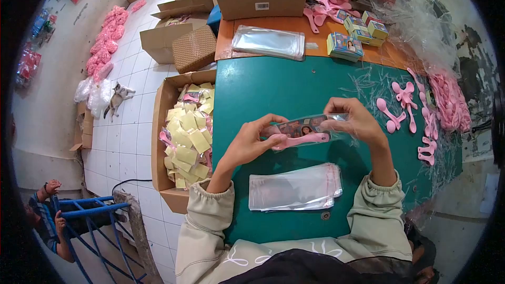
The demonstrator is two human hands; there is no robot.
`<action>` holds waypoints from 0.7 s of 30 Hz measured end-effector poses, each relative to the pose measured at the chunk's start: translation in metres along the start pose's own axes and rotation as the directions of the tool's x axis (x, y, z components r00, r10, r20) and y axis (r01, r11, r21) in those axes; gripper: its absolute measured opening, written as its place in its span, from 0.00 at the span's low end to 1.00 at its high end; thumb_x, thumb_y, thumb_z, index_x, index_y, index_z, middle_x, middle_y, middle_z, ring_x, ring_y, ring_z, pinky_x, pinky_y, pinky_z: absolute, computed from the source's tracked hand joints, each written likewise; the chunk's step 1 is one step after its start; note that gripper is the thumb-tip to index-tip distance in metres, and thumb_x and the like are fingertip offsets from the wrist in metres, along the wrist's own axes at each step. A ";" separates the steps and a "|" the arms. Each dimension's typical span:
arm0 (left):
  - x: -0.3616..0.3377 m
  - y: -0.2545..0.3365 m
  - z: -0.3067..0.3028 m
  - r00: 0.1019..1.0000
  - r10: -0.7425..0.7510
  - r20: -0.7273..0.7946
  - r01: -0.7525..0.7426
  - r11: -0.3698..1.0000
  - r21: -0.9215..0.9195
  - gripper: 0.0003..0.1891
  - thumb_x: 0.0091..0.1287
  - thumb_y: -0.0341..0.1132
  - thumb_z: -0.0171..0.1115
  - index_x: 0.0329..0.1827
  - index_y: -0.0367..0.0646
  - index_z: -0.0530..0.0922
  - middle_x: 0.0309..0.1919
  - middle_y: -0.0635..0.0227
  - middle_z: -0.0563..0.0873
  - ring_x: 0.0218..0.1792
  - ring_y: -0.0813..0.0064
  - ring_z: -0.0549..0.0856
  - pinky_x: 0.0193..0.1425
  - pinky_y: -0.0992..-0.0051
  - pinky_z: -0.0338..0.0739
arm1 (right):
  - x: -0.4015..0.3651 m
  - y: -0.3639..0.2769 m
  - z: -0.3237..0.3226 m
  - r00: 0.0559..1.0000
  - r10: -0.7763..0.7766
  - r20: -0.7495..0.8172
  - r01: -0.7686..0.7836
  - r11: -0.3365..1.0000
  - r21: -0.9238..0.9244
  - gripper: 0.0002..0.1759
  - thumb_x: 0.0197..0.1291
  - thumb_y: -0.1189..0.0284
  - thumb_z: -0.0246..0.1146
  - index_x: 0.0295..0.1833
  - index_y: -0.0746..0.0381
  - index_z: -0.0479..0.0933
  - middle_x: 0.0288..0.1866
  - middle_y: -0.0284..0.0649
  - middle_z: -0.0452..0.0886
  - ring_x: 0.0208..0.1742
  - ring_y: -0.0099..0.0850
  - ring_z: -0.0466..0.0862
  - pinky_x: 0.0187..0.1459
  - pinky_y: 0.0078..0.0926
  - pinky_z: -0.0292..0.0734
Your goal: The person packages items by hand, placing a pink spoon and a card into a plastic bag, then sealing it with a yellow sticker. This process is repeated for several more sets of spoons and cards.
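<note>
Above the green table [247, 94], a clear plastic packet [310, 129] holds a pink spoon [307, 140] and a dark printed card [300, 126]. My left hand [252, 139] grips the packet's left end, its thumb over the spoon's head. At the right end, my right hand [357, 121] pinches the plastic between thumb and fingers. Nearer my body lies a stack of empty clear bags [294, 188], flat on the green surface. Loose pink spoons [405, 97] are scattered on the right side of the table.
An open carton [158, 142] of yellow-backed packets stands left of the table. At the back are more clear bags [268, 42], card stacks [344, 46] and a brown box [263, 2]. A person [47, 215] is beside a blue railing [94, 208]; a cat [119, 97] is on the floor.
</note>
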State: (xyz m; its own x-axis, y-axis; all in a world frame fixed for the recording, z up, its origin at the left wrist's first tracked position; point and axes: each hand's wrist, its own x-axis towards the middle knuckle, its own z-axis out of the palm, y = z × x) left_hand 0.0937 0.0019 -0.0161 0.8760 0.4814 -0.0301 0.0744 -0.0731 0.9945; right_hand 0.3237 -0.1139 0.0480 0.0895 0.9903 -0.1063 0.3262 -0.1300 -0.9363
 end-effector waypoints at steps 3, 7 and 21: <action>0.000 0.003 0.002 0.998 -0.045 -0.037 0.045 0.999 -0.005 0.20 0.62 0.33 0.64 0.56 0.40 0.73 0.32 0.63 0.86 0.36 0.80 0.84 0.41 0.78 0.78 | -0.001 -0.008 -0.003 0.984 0.153 0.094 -0.151 0.988 -0.033 0.12 0.49 0.70 0.71 0.26 0.63 0.74 0.22 0.27 0.72 0.27 0.15 0.68 0.29 0.18 0.64; -0.002 0.007 -0.001 0.997 -0.052 0.051 0.058 0.991 -0.122 0.24 0.63 0.32 0.64 0.62 0.41 0.68 0.35 0.62 0.86 0.37 0.81 0.83 0.44 0.79 0.78 | -0.001 0.007 -0.006 0.990 0.122 0.074 -0.125 0.991 0.041 0.10 0.50 0.70 0.70 0.26 0.63 0.76 0.22 0.28 0.73 0.27 0.15 0.69 0.29 0.17 0.64; 0.000 -0.006 0.023 0.983 -0.182 -0.039 0.157 0.923 -0.353 0.30 0.73 0.35 0.46 0.73 0.49 0.42 0.49 0.49 0.80 0.49 0.64 0.83 0.51 0.70 0.79 | -0.004 -0.002 0.013 0.915 -0.306 -0.264 0.191 0.903 -0.385 0.14 0.53 0.69 0.68 0.42 0.66 0.80 0.35 0.42 0.82 0.33 0.28 0.81 0.37 0.25 0.77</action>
State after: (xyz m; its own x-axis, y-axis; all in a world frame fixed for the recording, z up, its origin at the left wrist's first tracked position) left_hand 0.1040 -0.0180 -0.0241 0.8286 0.5202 -0.2067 0.0380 0.3161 0.9480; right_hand 0.3103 -0.1172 0.0462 0.2308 0.9326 0.2776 0.6741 0.0525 -0.7368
